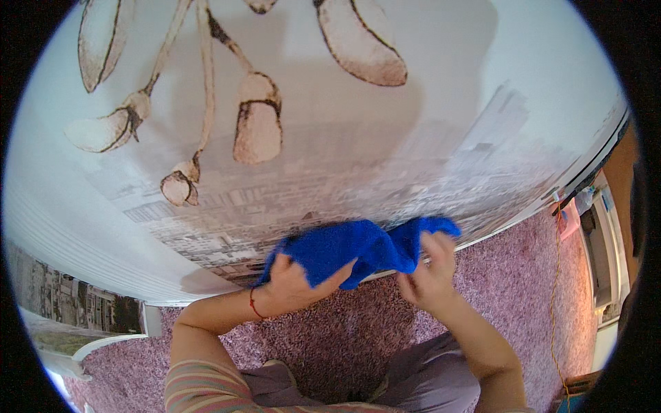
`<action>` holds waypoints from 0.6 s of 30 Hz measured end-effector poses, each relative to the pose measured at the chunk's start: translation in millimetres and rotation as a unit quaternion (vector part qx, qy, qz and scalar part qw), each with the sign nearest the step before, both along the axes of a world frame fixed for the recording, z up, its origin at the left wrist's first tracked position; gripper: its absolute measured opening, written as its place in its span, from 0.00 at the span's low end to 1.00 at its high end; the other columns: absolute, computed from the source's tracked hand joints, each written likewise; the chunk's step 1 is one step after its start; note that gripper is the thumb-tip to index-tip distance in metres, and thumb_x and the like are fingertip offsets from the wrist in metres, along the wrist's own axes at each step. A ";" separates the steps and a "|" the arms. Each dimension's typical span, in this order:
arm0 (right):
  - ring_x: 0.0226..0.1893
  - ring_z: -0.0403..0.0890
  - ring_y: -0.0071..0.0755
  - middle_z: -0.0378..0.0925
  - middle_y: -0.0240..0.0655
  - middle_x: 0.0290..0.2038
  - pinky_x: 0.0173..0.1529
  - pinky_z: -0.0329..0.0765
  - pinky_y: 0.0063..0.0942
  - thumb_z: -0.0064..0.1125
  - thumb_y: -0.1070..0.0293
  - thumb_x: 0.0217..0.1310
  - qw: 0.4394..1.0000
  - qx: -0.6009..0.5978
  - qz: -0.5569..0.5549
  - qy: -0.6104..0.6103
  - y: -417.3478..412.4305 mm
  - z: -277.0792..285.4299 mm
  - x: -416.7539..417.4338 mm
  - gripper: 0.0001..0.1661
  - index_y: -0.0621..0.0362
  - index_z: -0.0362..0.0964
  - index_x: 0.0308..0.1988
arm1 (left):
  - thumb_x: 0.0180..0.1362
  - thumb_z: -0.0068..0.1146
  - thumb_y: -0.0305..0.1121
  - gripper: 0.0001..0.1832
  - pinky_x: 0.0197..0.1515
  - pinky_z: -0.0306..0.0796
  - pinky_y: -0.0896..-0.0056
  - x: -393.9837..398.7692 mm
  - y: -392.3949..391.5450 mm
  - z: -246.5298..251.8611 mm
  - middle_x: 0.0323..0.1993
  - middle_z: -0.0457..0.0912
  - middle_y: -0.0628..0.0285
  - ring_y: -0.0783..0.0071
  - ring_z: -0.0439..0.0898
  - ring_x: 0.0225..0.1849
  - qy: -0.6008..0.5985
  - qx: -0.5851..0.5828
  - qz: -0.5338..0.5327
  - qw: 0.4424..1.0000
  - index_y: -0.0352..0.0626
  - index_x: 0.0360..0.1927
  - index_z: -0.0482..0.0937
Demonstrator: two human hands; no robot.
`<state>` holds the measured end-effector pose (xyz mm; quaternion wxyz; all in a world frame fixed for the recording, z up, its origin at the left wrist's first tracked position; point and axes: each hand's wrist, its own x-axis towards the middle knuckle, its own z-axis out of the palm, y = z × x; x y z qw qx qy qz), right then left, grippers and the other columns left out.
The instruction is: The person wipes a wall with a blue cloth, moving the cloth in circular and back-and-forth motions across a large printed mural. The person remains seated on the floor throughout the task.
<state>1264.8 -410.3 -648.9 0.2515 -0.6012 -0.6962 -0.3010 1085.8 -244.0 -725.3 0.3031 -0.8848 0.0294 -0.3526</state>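
A blue cloth (356, 248) is stretched between both hands, in front of the lower part of a wall covering (320, 191) printed with flowers and a city skyline. My left hand (299, 284), with a red string bracelet at the wrist, grips the left part of the cloth; its thumb lies over the lower edge. At the cloth's right part, my right hand (431, 273) is slightly blurred, its fingers bent against the fabric. Whether the cloth touches the wall cannot be told.
Purple mottled carpet (506, 289) covers the floor up to the wall's base. A thin orange cord (553, 310) runs along it on the right, near a pink plastic container (569, 219). At the left stands a white ledge or trim corner (153, 321).
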 end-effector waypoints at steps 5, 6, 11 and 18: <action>0.45 0.69 0.50 0.70 0.43 0.49 0.45 0.68 0.42 0.61 0.72 0.35 1.000 0.024 -0.012 0.000 3.4 4.7 -1.0 0.17 0.59 0.74 0.34 | 0.47 0.53 0.40 0.20 0.46 0.65 0.51 -1.5 5.7 -18.4 0.46 0.77 0.57 0.69 0.76 0.39 0.040 -0.046 -0.008 0.998 0.58 0.48 0.78; 0.45 0.69 0.50 0.70 0.43 0.48 0.45 0.69 0.42 0.61 0.71 0.34 1.000 0.002 0.003 -0.003 1.7 -1.9 -0.6 0.16 0.59 0.74 0.33 | 0.49 0.52 0.39 0.19 0.47 0.65 0.50 -0.5 5.1 -25.8 0.45 0.77 0.57 0.68 0.75 0.39 0.072 -0.063 -0.025 0.995 0.58 0.47 0.78; 0.43 0.72 0.45 0.73 0.42 0.46 0.42 0.71 0.38 0.60 0.68 0.33 0.990 -0.119 0.073 -0.031 3.9 -27.1 4.9 0.11 0.60 0.69 0.23 | 0.50 0.48 0.37 0.15 0.50 0.63 0.57 11.7 -9.1 -24.6 0.39 0.76 0.61 0.68 0.74 0.39 0.088 -0.135 -0.100 0.982 0.50 0.42 0.77; 0.48 0.66 0.51 0.66 0.43 0.51 0.54 0.64 0.46 0.62 0.73 0.40 0.997 0.039 -0.057 0.032 1.4 17.1 -4.8 0.21 0.58 0.74 0.41 | 0.50 0.51 0.40 0.20 0.36 0.63 0.40 -3.3 -2.2 23.6 0.49 0.76 0.68 0.65 0.74 0.46 -0.086 0.014 0.058 0.995 0.54 0.48 0.78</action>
